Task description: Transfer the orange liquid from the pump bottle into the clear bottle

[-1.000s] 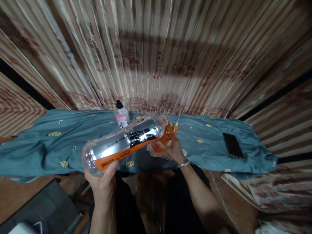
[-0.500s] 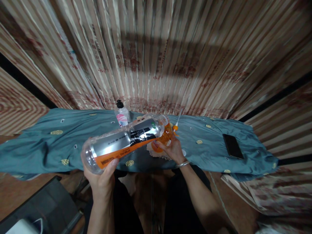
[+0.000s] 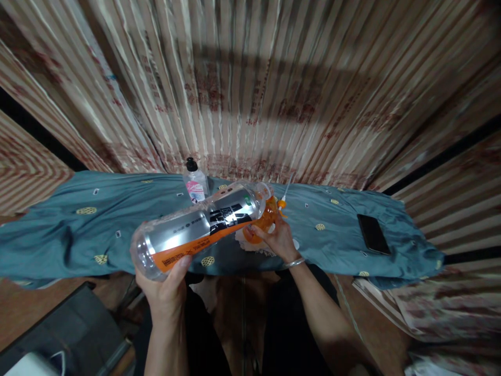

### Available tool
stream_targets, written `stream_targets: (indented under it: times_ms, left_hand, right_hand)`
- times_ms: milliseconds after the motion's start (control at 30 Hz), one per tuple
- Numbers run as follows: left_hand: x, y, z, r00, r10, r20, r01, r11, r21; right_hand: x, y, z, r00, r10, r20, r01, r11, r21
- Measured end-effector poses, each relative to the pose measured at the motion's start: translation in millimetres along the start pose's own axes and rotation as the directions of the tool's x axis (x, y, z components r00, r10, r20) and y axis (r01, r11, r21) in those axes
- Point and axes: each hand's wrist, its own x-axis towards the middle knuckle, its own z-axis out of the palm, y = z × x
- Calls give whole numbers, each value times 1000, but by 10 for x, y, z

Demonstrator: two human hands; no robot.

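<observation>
My left hand [image 3: 166, 284] is wrapped round the base of a large clear plastic bottle [image 3: 195, 230] with a silver and orange label. The bottle lies tilted in the air, its uncapped mouth pointing right over a small orange see-through bottle [image 3: 266, 216]. My right hand [image 3: 279, 240] grips that orange bottle, fingers closed about its side. Beneath it lies a pale cloth with a ragged edge [image 3: 250, 247]. Just past my right fingers is an orange spray head with a thin tube [image 3: 282, 204]; my fingers hide part of it. Whether liquid flows between the bottles I cannot make out.
A clear bottle with a black cap and pink label [image 3: 195, 185] stands at the back. To the right a black phone [image 3: 372, 234] lies on the teal patterned cloth [image 3: 332, 250]. Striped curtains [image 3: 250, 78] hang close behind. A dark chair-like surface [image 3: 74, 324] is lower left.
Both hands and the two bottles hold nearly the same pose. The view has shifted very slightly.
</observation>
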Motion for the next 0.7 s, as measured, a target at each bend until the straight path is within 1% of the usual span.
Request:
stream_targets:
  times_ms: [200,333,467,633,700]
  left_hand:
    - [-10,12,17,1000,-20,-14,21,999,28]
    - [-6,-6,-11,1000,14,1,-14,1000,-20]
    - [-3,-28,-44,999,42,32,-43,999,29]
    - [2,-31,-38,996,77,37,-77,997,2]
    - [3,-28,-32,997,66,45,-66,998,1]
  right_hand:
    - [-8,0,4,1000,10,4,-10,1000,-10]
    - [-10,18,-2,1000,-8,6,8,1000,-7]
    - [-12,23,-21,1000,-17,26,17,1000,7]
    - [-7,-11,-33,999,-12,49,11,1000,30]
    - [-4,-19,-24,999,-6,39,4,1000,31]
